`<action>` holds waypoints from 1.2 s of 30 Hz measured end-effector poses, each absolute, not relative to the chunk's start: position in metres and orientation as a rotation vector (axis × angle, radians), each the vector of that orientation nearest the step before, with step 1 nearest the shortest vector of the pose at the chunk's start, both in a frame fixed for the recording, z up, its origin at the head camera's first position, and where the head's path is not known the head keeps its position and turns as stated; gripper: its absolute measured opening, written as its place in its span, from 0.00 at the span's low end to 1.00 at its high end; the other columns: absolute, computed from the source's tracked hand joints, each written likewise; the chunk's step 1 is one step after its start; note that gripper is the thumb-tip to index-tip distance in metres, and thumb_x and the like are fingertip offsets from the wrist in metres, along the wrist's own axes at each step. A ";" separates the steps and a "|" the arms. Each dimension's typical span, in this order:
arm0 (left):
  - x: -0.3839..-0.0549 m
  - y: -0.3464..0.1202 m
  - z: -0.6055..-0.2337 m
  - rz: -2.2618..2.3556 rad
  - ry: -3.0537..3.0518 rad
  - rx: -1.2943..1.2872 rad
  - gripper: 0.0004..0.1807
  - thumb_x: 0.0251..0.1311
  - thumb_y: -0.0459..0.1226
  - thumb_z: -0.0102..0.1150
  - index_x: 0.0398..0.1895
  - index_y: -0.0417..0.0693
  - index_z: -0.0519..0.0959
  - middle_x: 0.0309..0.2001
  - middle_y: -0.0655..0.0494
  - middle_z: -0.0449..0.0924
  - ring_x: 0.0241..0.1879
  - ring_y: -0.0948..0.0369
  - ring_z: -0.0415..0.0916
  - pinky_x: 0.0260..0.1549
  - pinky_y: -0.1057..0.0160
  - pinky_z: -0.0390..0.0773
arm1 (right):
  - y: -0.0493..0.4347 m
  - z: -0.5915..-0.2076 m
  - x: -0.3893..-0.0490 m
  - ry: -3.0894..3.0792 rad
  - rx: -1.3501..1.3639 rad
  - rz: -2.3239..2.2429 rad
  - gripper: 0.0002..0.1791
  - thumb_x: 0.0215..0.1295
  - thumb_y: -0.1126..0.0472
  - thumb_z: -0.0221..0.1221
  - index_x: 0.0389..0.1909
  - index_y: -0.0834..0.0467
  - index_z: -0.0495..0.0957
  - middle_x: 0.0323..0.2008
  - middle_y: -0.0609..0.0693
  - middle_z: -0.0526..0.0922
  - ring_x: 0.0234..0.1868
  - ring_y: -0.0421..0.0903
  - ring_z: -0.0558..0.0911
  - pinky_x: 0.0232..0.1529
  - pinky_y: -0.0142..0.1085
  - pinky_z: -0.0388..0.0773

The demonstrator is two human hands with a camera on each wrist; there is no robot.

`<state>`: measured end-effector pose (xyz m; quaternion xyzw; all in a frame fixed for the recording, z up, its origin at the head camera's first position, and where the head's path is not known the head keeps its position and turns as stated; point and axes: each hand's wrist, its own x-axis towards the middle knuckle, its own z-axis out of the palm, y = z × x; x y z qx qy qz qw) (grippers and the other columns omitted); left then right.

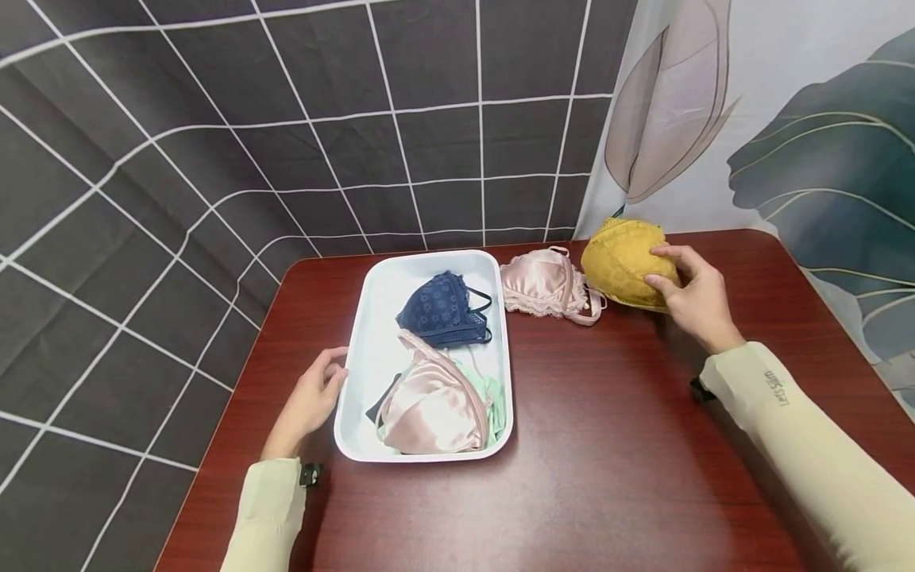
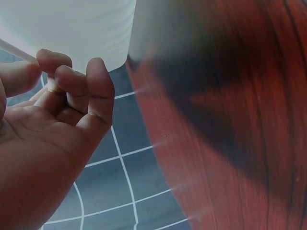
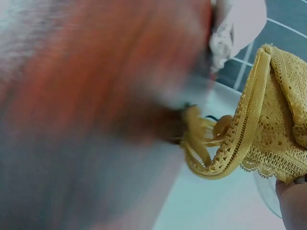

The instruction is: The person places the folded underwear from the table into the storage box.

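Note:
My right hand (image 1: 696,294) pinches a yellow lace bra (image 1: 622,262) between thumb and fingers at the table's back right. In the right wrist view, the yellow bra's (image 3: 273,120) strap hangs down in a loop. My left hand (image 1: 310,397) is at the left side of a white tray (image 1: 350,421). Close up, the thumb and curled fingers of that hand (image 2: 62,120) pinch the tray's rim (image 2: 19,50). Inside the tray lie a navy lace bra (image 1: 443,310), a pink satin bra (image 1: 436,405) and a mint green garment (image 1: 493,401) partly under the pink one.
Another pink bra (image 1: 546,286) with lace trim lies between the tray and the yellow bra. The reddish-brown table (image 1: 608,445) meets a dark grid-patterned curtain (image 1: 443,143) at the back and left. A leaf-patterned cloth (image 1: 772,159) hangs behind the right side.

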<state>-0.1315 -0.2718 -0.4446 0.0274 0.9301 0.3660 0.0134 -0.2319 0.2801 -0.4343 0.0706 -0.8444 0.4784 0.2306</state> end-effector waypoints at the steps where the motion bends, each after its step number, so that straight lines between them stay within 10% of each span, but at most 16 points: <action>1: -0.131 -0.272 -0.444 1.138 2.897 0.090 0.20 0.68 0.30 0.47 0.63 0.40 0.64 0.35 0.46 0.78 0.32 0.54 0.73 0.34 0.55 0.73 | 0.279 -0.431 -0.231 -2.305 0.200 1.323 0.22 0.55 0.73 0.64 0.52 0.61 0.77 0.51 0.55 0.79 0.50 0.31 0.73 0.47 0.23 0.65; 36: -0.131 -0.272 -0.443 1.155 2.883 0.086 0.21 0.68 0.31 0.47 0.63 0.40 0.64 0.34 0.47 0.77 0.31 0.54 0.72 0.33 0.56 0.73 | 0.199 -0.338 -0.202 -1.827 0.715 1.515 0.24 0.44 0.91 0.57 0.46 0.77 0.74 0.43 0.59 0.79 0.38 0.44 0.79 0.38 0.28 0.73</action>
